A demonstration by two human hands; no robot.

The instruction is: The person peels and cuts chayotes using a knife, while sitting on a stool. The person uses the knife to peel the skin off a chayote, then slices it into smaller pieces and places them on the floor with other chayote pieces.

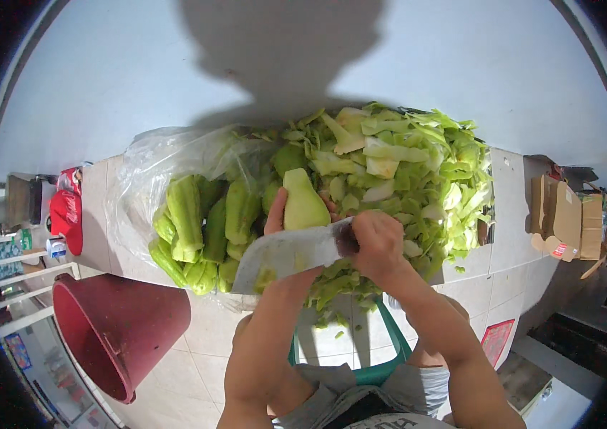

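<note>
A peeled, pale green, pear-shaped chayote (pixel 305 202) stands upright in my left hand (pixel 275 211), whose fingers show on both sides of it. The cleaver in front hides my palm and wrist. My right hand (pixel 382 243) is closed round the dark handle of this cleaver (pixel 285 257). Its broad blade points left, lying across the view just below the chayote, with green bits stuck to it. On the left, several unpeeled, ridged green chayotes (pixel 187 214) lie in a clear plastic bag (pixel 147 168). A large heap of green peelings (pixel 403 168) spreads to the right of my hands.
At the lower left a dark red bucket (pixel 149 314) lies tilted with its mouth outward. Below my arms is a green stool or frame (pixel 393 332) between my legs. Cardboard boxes (pixel 561 218) stand at the far right, a red cloth (pixel 67 214) at the far left. A pale wall (pixel 461 64) rises beyond the heap.
</note>
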